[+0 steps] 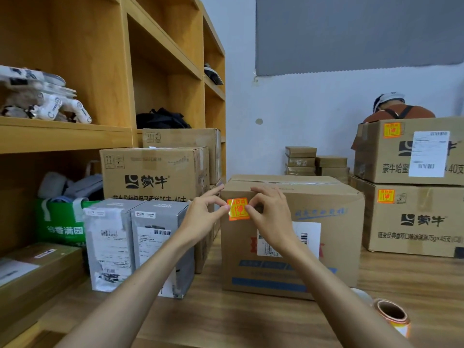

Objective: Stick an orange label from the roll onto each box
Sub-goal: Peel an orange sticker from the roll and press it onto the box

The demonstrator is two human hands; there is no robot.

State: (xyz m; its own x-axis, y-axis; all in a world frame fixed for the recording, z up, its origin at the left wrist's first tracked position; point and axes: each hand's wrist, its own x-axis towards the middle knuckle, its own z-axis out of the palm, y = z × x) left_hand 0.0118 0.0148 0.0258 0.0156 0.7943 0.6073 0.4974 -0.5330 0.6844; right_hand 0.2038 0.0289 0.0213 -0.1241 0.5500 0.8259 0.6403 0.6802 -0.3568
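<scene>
Left hand (204,217) and right hand (270,214) are each pinching 1 side of the orange label (238,209), stretching it flat for sticking onto the box (326,222) right behind them

The carton (155,169) reads 蒙牛, the green bag (60,218) 谷香满园.

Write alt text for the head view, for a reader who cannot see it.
The left hand and right hand each pinch one edge of an orange label, holding it at the upper left of the front of a cardboard box on a wooden table. The label roll sits at lower right; two stacked boxes at right already bear orange labels.
</scene>
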